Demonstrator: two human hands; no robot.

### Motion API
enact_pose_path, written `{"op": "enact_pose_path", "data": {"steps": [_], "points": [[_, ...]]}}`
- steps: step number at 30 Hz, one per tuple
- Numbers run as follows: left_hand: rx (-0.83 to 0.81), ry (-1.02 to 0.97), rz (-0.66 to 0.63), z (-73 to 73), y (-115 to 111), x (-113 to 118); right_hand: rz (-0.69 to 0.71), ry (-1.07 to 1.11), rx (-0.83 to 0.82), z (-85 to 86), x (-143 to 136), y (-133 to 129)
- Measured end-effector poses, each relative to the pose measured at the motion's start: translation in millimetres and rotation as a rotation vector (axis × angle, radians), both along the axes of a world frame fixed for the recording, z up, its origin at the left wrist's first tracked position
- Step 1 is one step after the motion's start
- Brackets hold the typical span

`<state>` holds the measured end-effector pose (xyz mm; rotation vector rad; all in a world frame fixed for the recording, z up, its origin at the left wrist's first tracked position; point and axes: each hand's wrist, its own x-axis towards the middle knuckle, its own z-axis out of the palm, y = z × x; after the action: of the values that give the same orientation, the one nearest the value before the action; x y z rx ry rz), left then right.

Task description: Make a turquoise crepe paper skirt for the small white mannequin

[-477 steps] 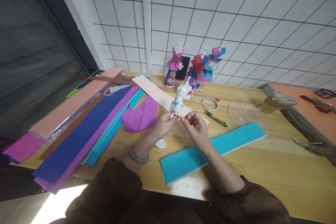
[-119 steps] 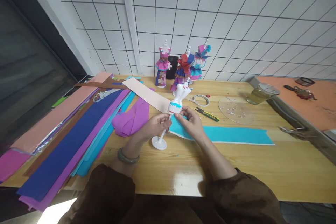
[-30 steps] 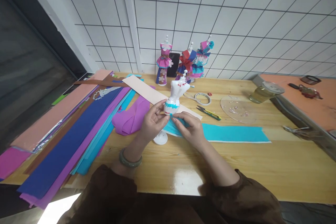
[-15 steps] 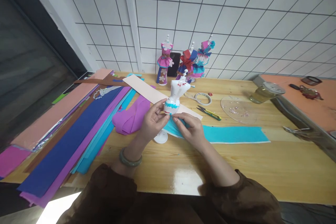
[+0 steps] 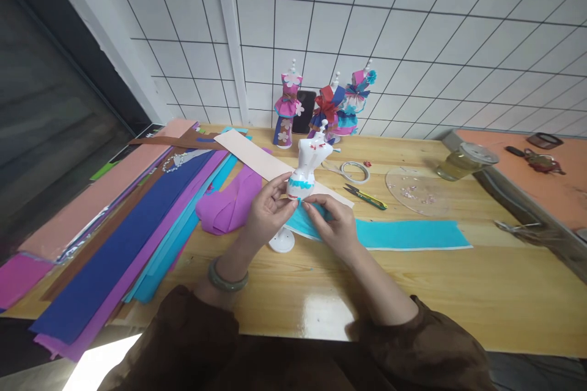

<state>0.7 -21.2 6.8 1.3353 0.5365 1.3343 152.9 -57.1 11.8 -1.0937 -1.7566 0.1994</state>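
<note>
A small white mannequin (image 5: 310, 159) with blue and red bits round its hips leans slightly over its round white base (image 5: 282, 241). My left hand (image 5: 269, 208) is closed at the mannequin's lower left side, its thumb and fingertips at the hip edge. Close by on the right, my right hand (image 5: 332, 220) pinches the end of a blue crepe strip (image 5: 413, 234) against the mannequin's lower edge. The strip passes under my right hand and lies out to the right, a white line along its near edge. The fingertips of both hands nearly meet.
Coloured paper strips (image 5: 128, 238) and purple crepe (image 5: 232, 201) lie left. Behind stand dressed mannequins (image 5: 288, 104) and a black phone (image 5: 303, 111). To the right are tape (image 5: 354, 172), yellow-green snips (image 5: 365, 197), a clear dish (image 5: 415, 192) and a lidded cup (image 5: 466, 162).
Both hands keep nearly the same place and grip. The mannequin and its base have shifted very slightly.
</note>
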Motion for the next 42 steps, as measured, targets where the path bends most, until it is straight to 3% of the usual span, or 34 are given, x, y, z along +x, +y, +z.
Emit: {"op": "enact_pose_path", "data": {"steps": [23, 37, 42], "points": [[0.011, 0.015, -0.021, -1.1, -1.0, 0.1, -0.065, 0.069, -0.013, -3.3, -1.7, 0.9], [-0.003, 0.001, 0.038, 4.6, 1.3, 1.1, -0.069, 0.051, -0.020, -2.7, -0.4, 1.9], [-0.005, 0.005, 0.083, 6.1, 6.3, -1.0, -0.106, -0.042, 0.141, 0.9, 1.8, 2.1]]}}
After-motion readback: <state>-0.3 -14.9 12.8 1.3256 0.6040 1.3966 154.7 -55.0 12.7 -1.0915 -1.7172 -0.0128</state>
